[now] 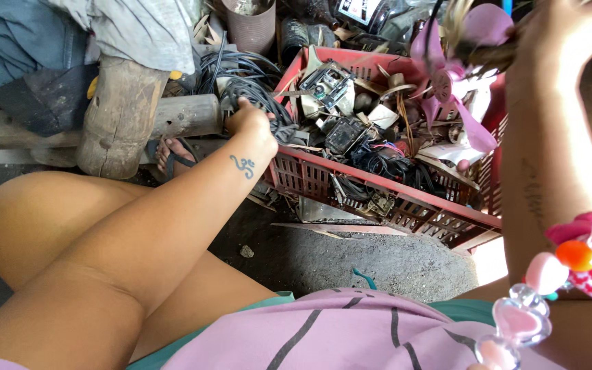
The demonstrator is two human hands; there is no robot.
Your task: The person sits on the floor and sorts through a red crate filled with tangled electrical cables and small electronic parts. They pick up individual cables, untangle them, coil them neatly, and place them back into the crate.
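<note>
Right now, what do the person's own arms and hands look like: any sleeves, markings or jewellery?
Both arms are bare, with no sleeves or gloves. The left hand has a small dark blue tattoo at the wrist. The right hand has a faint marking on its forearm. Chunky pink, clear and orange beads hang near that arm.

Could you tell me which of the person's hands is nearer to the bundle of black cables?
The left hand rests on the black cables beside the red crate. The right hand is raised far across, at the pink fan.
</note>
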